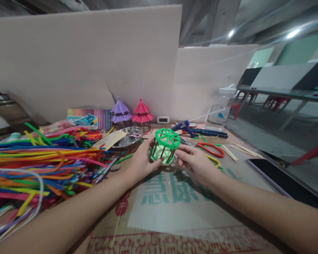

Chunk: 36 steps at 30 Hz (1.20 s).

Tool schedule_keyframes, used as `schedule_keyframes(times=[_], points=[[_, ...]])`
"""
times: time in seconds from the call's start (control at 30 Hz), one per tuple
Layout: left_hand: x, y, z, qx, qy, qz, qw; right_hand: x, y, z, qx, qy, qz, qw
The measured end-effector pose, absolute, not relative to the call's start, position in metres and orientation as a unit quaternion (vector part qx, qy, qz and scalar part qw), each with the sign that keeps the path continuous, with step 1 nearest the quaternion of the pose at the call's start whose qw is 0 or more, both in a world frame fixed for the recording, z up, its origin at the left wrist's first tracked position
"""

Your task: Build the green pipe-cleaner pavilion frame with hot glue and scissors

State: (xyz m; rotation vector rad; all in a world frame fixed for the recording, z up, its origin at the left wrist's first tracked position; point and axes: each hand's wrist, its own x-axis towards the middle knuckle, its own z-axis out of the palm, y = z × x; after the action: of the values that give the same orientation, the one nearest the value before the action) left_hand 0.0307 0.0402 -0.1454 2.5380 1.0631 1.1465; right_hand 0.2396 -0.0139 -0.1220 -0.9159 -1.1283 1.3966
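A small green pavilion frame (167,138) stands upright between my hands, with a spoked green fuzzy ring on top, brown posts and a pale green base. My left hand (141,160) is closed around its left side, thumb near the bottom ring. At the right side, my right hand (192,158) has its fingers curled together, fingertips against the lower edge of the frame. Beyond it stand a purple pavilion model (120,112) and a red pavilion model (141,113), both with tiered roofs. Orange-handled scissors (212,149) lie just past my right hand.
Heaped colourful pipe cleaners (42,165) cover the left side. Behind are a metal dish (127,137), a marker set (90,119), a blue glue gun (184,128), a small digital clock (163,120) and a clear plastic jug (219,109). A phone (283,178) and wooden sticks (245,150) lie right.
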Motion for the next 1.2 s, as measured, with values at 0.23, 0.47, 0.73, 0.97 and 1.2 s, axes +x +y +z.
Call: schedule_keyframes(times=[0.23, 0.47, 0.73, 0.97, 1.2], points=[[0.033, 0.036, -0.141, 0.857, 0.353, 0.367, 0.080, 0.240, -0.014, -0.125, -0.438, -0.469, 0.524, 0.560], [0.032, 0.035, -0.141, 0.854, 0.384, 0.345, 0.065, 0.241, -0.010, -0.133, -0.470, -0.518, 0.452, 0.553], [0.031, 0.033, -0.139, 0.852, 0.378, 0.357, 0.063, 0.248, -0.003, -0.137, -0.448, -0.559, 0.376, 0.588], [0.030, 0.036, -0.142, 0.855, 0.360, 0.371, 0.042, 0.257, -0.008, -0.133, -0.389, -0.732, 0.102, 0.550], [0.031, 0.033, -0.137, 0.855, 0.345, 0.384, 0.042, 0.251, -0.015, -0.126, -0.392, -0.738, 0.101, 0.540]])
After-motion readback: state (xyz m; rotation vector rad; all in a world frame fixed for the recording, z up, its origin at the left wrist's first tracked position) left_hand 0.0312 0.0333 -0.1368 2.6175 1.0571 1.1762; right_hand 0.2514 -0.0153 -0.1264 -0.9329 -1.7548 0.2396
